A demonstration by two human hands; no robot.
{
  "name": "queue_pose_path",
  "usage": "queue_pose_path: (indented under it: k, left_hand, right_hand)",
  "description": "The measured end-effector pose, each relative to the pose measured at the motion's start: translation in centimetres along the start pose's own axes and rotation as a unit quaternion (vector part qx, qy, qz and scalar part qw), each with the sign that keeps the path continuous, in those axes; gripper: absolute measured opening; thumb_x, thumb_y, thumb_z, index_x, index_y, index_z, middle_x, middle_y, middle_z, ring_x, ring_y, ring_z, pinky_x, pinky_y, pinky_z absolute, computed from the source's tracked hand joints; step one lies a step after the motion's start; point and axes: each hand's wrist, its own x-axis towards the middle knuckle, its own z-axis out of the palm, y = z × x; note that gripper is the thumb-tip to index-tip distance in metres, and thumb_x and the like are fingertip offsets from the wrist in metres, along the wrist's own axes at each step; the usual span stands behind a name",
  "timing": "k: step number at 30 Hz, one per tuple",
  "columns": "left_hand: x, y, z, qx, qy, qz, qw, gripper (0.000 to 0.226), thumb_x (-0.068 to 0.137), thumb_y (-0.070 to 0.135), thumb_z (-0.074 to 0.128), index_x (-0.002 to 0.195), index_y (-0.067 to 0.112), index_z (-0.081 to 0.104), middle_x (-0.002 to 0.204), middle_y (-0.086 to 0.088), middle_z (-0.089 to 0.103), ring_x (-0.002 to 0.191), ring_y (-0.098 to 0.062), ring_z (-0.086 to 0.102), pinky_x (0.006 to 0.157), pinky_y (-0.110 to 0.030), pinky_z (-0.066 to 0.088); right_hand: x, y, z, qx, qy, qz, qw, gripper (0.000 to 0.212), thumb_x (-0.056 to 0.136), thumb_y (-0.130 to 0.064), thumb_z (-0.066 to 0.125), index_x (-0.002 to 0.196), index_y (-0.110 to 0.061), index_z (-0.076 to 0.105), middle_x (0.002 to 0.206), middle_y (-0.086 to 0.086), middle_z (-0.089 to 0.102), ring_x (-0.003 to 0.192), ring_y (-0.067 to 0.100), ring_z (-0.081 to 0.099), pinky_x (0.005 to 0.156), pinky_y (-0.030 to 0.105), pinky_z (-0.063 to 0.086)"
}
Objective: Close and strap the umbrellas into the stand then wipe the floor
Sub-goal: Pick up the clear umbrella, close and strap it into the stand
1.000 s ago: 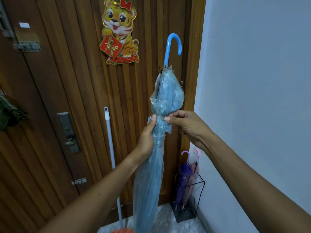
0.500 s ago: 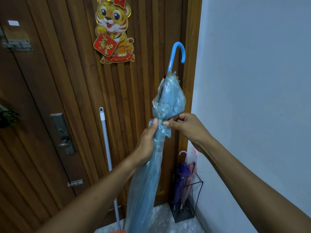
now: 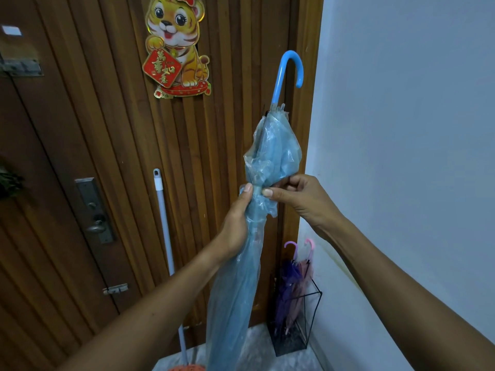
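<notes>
In the head view the blue umbrella (image 3: 242, 263) is held in the air in front of the wooden door (image 3: 93, 129), closed. Its long axis is nearly upright and leans a little: the hooked handle (image 3: 288, 68) points up and to the right, and the tip end runs down and left out of the bottom of the frame. The left hand (image 3: 237, 223) wraps its fingers round the gathered canopy just under the cinched waist, thumb pointing up. The right hand (image 3: 297, 196) meets it from the right at that waist, thumb and forefinger pinching the plastic there. Whether a strap is fastened I cannot tell. The wire stand (image 3: 292, 344) sits on the floor below and right of both hands, by the wall, nearer the right arm. It already holds a purple umbrella (image 3: 288, 279) and a pink umbrella (image 3: 307, 266), handles up, so the blue one likely goes in tip first.
</notes>
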Motion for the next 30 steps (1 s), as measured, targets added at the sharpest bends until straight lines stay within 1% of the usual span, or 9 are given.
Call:
queue_pose_path:
  k: [4, 9, 13, 18, 19, 21, 23, 27, 30]
  left_hand:
    - [0.4, -0.1, 1.2, -0.038, 0.017, -0.012, 0.999, 0.052, 0.11, 0.03, 0.016, 0.137, 0.006, 0.054, 0.136, -0.015, 0.063, 0.129, -0.02, 0.057, 0.111, -0.03, 0.043]
    - [1.1, -0.8, 2.5, -0.037, 0.013, -0.025, 0.999, 0.049, 0.11, 0.029, 0.016, 0.128, 0.011, 0.058, 0.122, -0.002, 0.07, 0.115, -0.008, 0.066, 0.094, -0.017, 0.049]
    - [2.0, -1.9, 3.2, -0.003, 0.021, -0.014, 1.0, 0.048, 0.102, 0.046, 0.029, 0.129, 0.02, 0.06, 0.137, -0.01, 0.062, 0.131, -0.017, 0.055, 0.115, -0.035, 0.037]
    - [2.9, -2.8, 3.3, 0.032, -0.003, -0.019, 0.999, 0.049, 0.101, 0.053, 0.03, 0.126, 0.029, 0.065, 0.134, -0.004, 0.065, 0.132, -0.017, 0.055, 0.118, -0.043, 0.033]
    - [3.1, -2.7, 3.3, 0.049, -0.01, -0.034, 0.998, 0.051, 0.102, 0.056, 0.03, 0.124, 0.03, 0.067, 0.128, -0.003, 0.069, 0.125, -0.016, 0.061, 0.113, -0.043, 0.037]
    - [3.2, -2.6, 3.2, 0.101, 0.001, -0.085, 0.991, 0.057, 0.101, 0.061, 0.029, 0.109, 0.027, 0.073, 0.091, -0.003, 0.077, 0.087, -0.016, 0.072, 0.088, -0.043, 0.051]
    - [3.2, -2.9, 3.1, 0.138, 0.014, -0.129, 0.982, 0.068, 0.1, 0.063, 0.029, 0.097, 0.013, 0.074, 0.071, -0.011, 0.071, 0.065, -0.024, 0.068, 0.073, -0.045, 0.054]
    - [3.8, -4.2, 3.7, 0.164, 0.007, -0.116, 0.98, 0.059, 0.1, 0.06, 0.033, 0.102, 0.017, 0.074, 0.086, -0.002, 0.076, 0.08, -0.018, 0.072, 0.086, -0.045, 0.054]
    - [4.7, -5.1, 4.1, 0.203, -0.032, -0.097, 0.974, 0.042, 0.103, 0.051, 0.038, 0.111, 0.027, 0.071, 0.104, 0.007, 0.076, 0.1, -0.011, 0.071, 0.101, -0.043, 0.051]
  right_hand:
    - [0.3, 0.1, -1.0, 0.017, 0.009, 0.016, 1.0, 0.019, 0.079, -0.002, 0.08, 0.092, 0.006, 0.068, 0.088, 0.003, 0.077, 0.086, 0.01, 0.075, 0.074, 0.016, 0.055]
    - [0.5, 0.8, -2.4, 0.023, 0.003, 0.018, 1.0, 0.02, 0.078, -0.002, 0.081, 0.077, -0.004, 0.062, 0.085, 0.002, 0.076, 0.088, 0.011, 0.074, 0.075, 0.018, 0.056]
    - [0.5, 1.1, -3.3, 0.023, 0.013, 0.008, 1.0, 0.036, 0.08, 0.005, 0.078, 0.069, -0.011, 0.047, 0.079, -0.001, 0.074, 0.087, 0.011, 0.075, 0.073, 0.02, 0.058]
    - [0.8, 1.3, -4.9, 0.0, 0.011, 0.024, 1.0, 0.034, 0.08, -0.002, 0.081, 0.071, -0.01, 0.049, 0.083, 0.006, 0.074, 0.088, 0.012, 0.075, 0.075, 0.019, 0.057]
    - [0.9, 1.4, -5.4, -0.024, 0.004, 0.037, 0.999, 0.029, 0.08, -0.009, 0.082, 0.076, -0.007, 0.054, 0.086, 0.01, 0.075, 0.089, 0.012, 0.075, 0.076, 0.017, 0.056]
    - [0.9, 1.3, -6.4, -0.097, -0.015, 0.063, 0.993, 0.03, 0.082, -0.024, 0.083, 0.087, -0.002, 0.063, 0.092, 0.01, 0.077, 0.087, 0.007, 0.074, 0.073, 0.012, 0.053]
    - [0.7, 1.3, -7.3, -0.146, -0.013, 0.073, 0.986, 0.033, 0.083, -0.03, 0.081, 0.095, -0.002, 0.069, 0.095, 0.004, 0.078, 0.084, 0.003, 0.072, 0.069, 0.01, 0.051]
    - [-0.4, 0.8, -8.4, -0.103, -0.024, 0.131, 0.986, 0.041, 0.081, -0.046, 0.076, 0.113, -0.021, 0.071, 0.099, -0.004, 0.077, 0.079, 0.01, 0.068, 0.076, 0.025, 0.048]
    - [-0.2, 0.8, -9.4, -0.061, 0.039, 0.125, 0.989, 0.044, 0.079, -0.049, 0.077, 0.116, -0.026, 0.068, 0.095, -0.004, 0.074, 0.071, 0.013, 0.063, 0.072, 0.03, 0.045]
